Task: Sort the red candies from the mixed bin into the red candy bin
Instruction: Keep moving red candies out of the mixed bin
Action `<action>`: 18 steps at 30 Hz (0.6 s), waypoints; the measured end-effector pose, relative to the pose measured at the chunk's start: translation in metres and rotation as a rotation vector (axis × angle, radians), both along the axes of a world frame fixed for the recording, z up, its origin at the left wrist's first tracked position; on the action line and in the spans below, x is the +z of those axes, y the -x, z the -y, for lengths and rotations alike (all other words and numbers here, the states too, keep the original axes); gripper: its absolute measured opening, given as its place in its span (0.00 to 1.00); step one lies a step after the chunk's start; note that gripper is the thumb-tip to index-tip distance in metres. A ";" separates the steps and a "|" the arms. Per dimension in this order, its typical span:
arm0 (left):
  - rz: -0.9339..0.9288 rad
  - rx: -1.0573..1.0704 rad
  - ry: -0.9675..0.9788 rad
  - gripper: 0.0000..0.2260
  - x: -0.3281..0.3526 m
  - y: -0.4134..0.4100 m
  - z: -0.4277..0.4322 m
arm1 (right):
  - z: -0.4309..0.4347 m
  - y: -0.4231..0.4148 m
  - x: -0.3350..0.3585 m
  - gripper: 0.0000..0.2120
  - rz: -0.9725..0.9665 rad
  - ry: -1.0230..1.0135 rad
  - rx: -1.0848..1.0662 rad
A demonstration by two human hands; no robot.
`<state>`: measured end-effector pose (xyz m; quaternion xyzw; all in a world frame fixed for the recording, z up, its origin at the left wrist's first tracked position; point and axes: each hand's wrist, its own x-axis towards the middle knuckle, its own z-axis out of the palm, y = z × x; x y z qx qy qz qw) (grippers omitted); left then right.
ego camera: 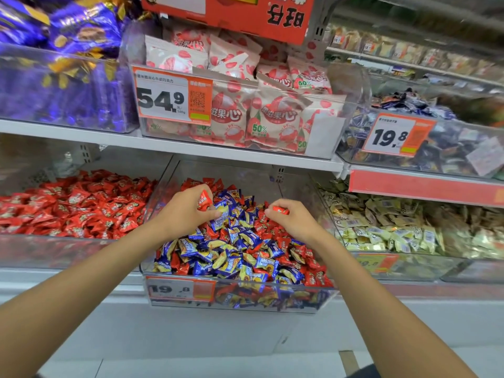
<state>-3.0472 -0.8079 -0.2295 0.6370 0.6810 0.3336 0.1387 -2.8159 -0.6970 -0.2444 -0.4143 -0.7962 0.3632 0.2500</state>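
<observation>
Shelf [163,144], lower tier: red bin [54,249] on the left, full of red wrappers. Mixed bin [324,298] sits just beside it on the right, with blue, yellow and red wrappers heaped together. Both hands are over the mixed bin, toward its back. Left hand [185,211]: fingers curled round a red candy [204,199], held above the heap. Right hand [294,222]: fingertips pinch a second candy [281,210], also red, just above the heap. Hands are apart.
</observation>
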 end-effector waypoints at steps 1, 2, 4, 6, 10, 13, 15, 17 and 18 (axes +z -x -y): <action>0.011 -0.007 -0.011 0.11 0.002 -0.002 0.001 | 0.002 -0.004 0.002 0.13 -0.016 -0.011 -0.017; 0.015 -0.015 -0.020 0.11 0.003 -0.002 0.002 | 0.004 -0.007 0.003 0.16 -0.029 -0.015 -0.026; 0.022 -0.048 -0.008 0.09 0.003 -0.001 0.004 | 0.007 -0.010 0.004 0.16 -0.022 -0.021 -0.008; 0.013 -0.101 0.071 0.06 0.003 0.002 0.004 | 0.013 -0.007 0.003 0.12 0.003 -0.026 0.036; -0.106 -0.193 0.272 0.08 0.001 0.007 0.005 | 0.027 0.017 0.000 0.03 0.036 -0.012 0.133; -0.201 -0.161 0.300 0.08 -0.004 0.009 0.001 | 0.037 0.041 -0.004 0.07 0.109 -0.063 0.227; -0.210 -0.106 0.293 0.07 -0.009 0.012 -0.001 | 0.039 0.051 -0.009 0.11 0.217 -0.121 0.282; -0.195 -0.070 0.307 0.10 -0.012 0.015 -0.002 | 0.033 0.053 -0.012 0.12 0.305 -0.163 0.260; -0.183 -0.067 0.310 0.11 -0.013 0.015 -0.003 | 0.029 0.051 -0.012 0.11 0.356 -0.208 0.218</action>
